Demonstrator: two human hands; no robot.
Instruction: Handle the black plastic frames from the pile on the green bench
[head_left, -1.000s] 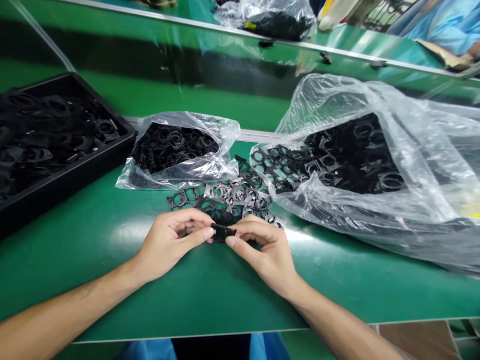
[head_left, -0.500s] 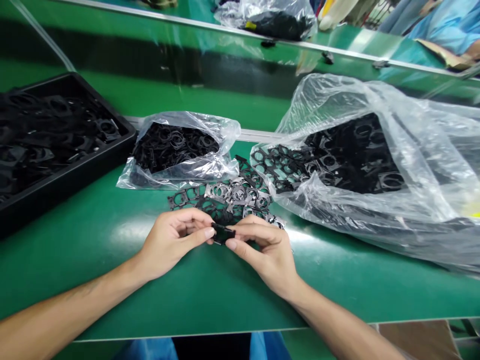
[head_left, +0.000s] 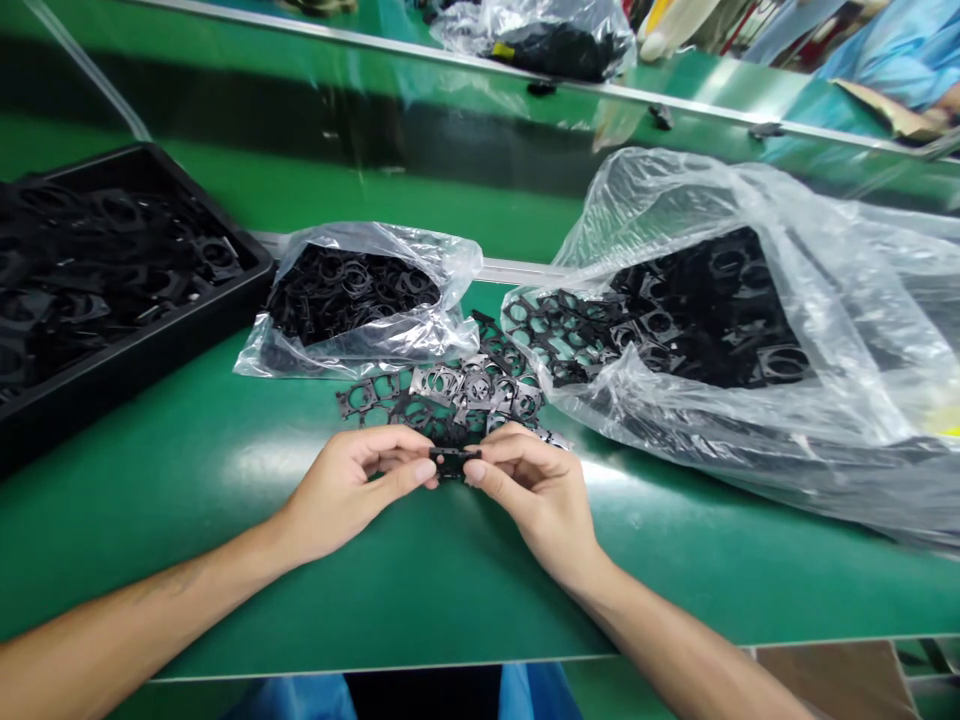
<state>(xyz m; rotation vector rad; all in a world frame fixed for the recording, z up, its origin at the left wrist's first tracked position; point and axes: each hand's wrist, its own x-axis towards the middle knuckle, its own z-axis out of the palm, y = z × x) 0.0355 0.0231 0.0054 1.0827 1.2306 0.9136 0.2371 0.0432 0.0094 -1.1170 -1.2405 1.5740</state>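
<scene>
Both my hands pinch one small black plastic part [head_left: 451, 462] between them, just above the green table [head_left: 420, 580]. My left hand [head_left: 352, 490] grips its left end with thumb and fingers closed. My right hand [head_left: 536, 490] grips its right end the same way. Right behind the hands lies a loose pile of black and silvery frame parts [head_left: 457, 390].
A black tray of black parts [head_left: 112, 280] stands at the left. A small clear bag of parts [head_left: 360, 295] lies behind the pile, and a large clear bag of parts [head_left: 735, 320] spreads on the right. A green conveyor [head_left: 375, 120] runs across the back; a person in blue sits at the far right.
Both hands have drawn slightly closer together and moved a little away from me toward the pile, still holding the small black part, which now lies more level.
</scene>
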